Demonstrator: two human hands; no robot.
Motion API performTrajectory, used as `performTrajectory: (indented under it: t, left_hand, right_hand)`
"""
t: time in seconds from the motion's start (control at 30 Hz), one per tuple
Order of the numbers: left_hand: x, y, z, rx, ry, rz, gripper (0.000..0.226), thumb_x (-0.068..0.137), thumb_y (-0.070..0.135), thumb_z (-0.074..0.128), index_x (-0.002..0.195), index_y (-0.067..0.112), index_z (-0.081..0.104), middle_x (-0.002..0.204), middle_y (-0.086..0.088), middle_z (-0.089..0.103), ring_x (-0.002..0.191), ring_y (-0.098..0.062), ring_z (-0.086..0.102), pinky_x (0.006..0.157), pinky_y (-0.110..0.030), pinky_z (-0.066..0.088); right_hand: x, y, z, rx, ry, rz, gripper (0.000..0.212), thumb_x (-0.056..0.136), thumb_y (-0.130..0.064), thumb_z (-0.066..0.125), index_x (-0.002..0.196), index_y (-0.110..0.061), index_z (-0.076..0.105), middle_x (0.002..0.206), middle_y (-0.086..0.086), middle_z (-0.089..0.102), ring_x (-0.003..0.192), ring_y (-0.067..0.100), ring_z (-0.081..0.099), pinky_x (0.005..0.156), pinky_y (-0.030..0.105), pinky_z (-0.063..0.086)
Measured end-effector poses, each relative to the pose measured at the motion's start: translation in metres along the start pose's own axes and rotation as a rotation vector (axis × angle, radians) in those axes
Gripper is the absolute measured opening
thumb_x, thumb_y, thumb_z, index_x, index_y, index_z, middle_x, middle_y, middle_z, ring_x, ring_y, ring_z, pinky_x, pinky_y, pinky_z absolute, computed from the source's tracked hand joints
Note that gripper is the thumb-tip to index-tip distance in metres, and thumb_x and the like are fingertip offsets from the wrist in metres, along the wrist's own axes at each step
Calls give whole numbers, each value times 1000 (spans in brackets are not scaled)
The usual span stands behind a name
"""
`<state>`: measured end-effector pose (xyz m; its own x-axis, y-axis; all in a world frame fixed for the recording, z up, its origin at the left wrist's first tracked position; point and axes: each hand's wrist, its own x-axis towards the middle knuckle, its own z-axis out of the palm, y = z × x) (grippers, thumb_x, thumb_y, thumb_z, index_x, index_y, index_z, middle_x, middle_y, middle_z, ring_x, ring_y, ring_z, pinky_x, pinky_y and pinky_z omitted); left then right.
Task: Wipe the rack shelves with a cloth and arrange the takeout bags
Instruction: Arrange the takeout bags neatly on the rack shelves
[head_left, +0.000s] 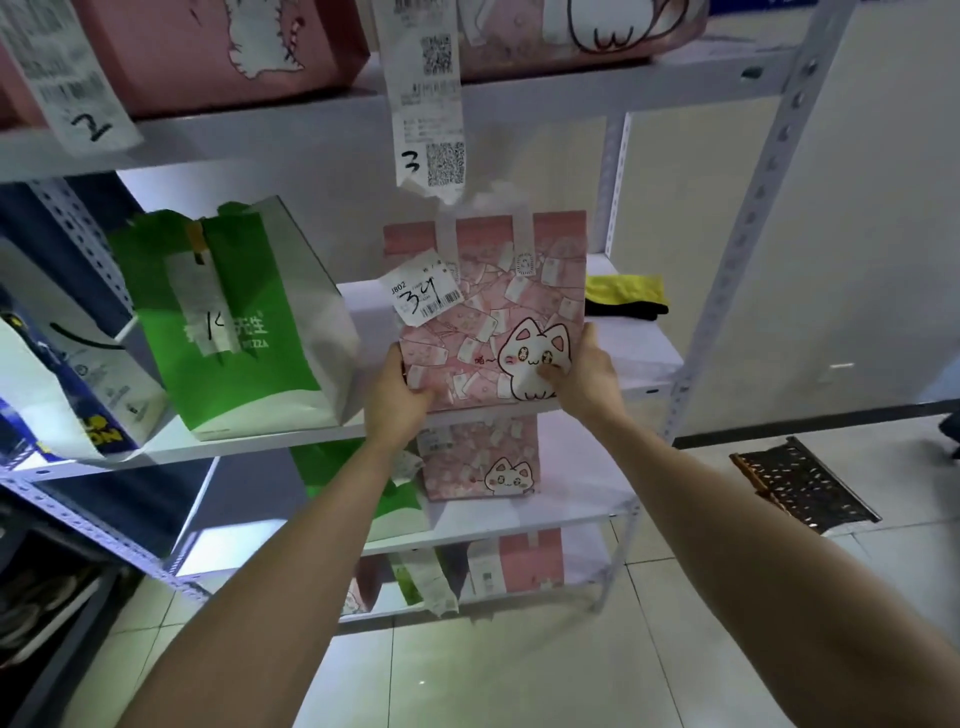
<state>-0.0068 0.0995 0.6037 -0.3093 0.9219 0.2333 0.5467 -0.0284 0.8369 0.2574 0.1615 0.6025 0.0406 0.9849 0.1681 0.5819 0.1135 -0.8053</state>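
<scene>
the pink bag (488, 312) is at the front edge of the shelf (639, 353), centre frame. the left grip (397, 400) and right grip (584, 379) each clasp a bottom corner. held so low, it could tip forward off the edge, or bump the green bag (234, 332) at left. it looks tall, upright and cat-printed, with a loose label (426, 296) marked 34.

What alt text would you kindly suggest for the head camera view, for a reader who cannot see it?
A person's left hand and right hand grip the lower sides of a pink cat-print takeout bag labelled 34 at a white rack shelf. A green pizza bag stands to its left; a yellow and black cloth lies behind it.
</scene>
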Motion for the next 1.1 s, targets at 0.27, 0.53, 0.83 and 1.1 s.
performTrajectory:
  t: [0.27,0.53,0.83,1.1]
  left_hand:
    - [5,0,10,37,-13,-15,72,79,20,95,134,29,50,122,19,65,116,-13,64,100,-40,55]
    - [-5,3,0,41,-18,-25,71,81,28,95,136,20,51,127,6,69,111,-14,66,96,-42,57]
    - [-38,-19,-58,76,0,-111,49,85,10,89,127,14,62,123,-2,70,108,-23,70,88,-36,57]
    - [-74,-85,-136,176,67,-229,34,85,10,89,114,13,71,108,-1,77,97,-24,75,93,-41,61]
  right_hand:
    - [8,7,-10,4,-41,26,49,89,-21,81,114,-26,39,97,-10,60,89,18,59,61,27,43]
    - [-16,8,-27,-32,-85,30,47,87,-28,78,119,-16,46,108,-2,66,97,25,67,69,38,58]
    - [-58,-16,-36,-408,-91,-174,15,95,-29,64,94,-15,68,87,3,71,81,26,68,70,40,61]
    - [-95,-77,96,-419,-545,-345,5,104,-25,63,100,-22,61,90,-2,66,78,15,65,65,27,51]
